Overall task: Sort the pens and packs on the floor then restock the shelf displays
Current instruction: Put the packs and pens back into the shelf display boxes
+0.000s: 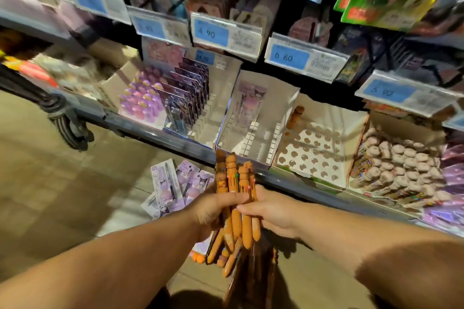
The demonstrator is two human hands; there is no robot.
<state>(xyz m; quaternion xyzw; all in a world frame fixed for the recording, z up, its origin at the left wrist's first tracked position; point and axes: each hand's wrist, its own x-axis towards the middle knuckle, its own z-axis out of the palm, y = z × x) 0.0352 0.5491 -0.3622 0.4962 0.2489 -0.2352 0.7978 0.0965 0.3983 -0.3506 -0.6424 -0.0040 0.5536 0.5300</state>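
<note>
My left hand (213, 211) grips a bunch of several orange multicolour pens (236, 190), held upright just below the shelf edge. My right hand (271, 211) pinches one pen of the same bunch from the right. More orange pens (226, 256) lie on the floor beneath my hands. Purple pen packs (168, 188) are scattered on the floor to the left. On the lowest shelf stands a white holed display tray (311, 150), with a single orange pen (295, 116) upright at its back left corner.
Left of the holed tray is a white slotted box (251, 138) with one purple pack, then a display of purple packs (185, 98). A box of pink-topped pens (399, 165) sits to the right. Price tags line the shelves above. A cart wheel (67, 123) stands at left.
</note>
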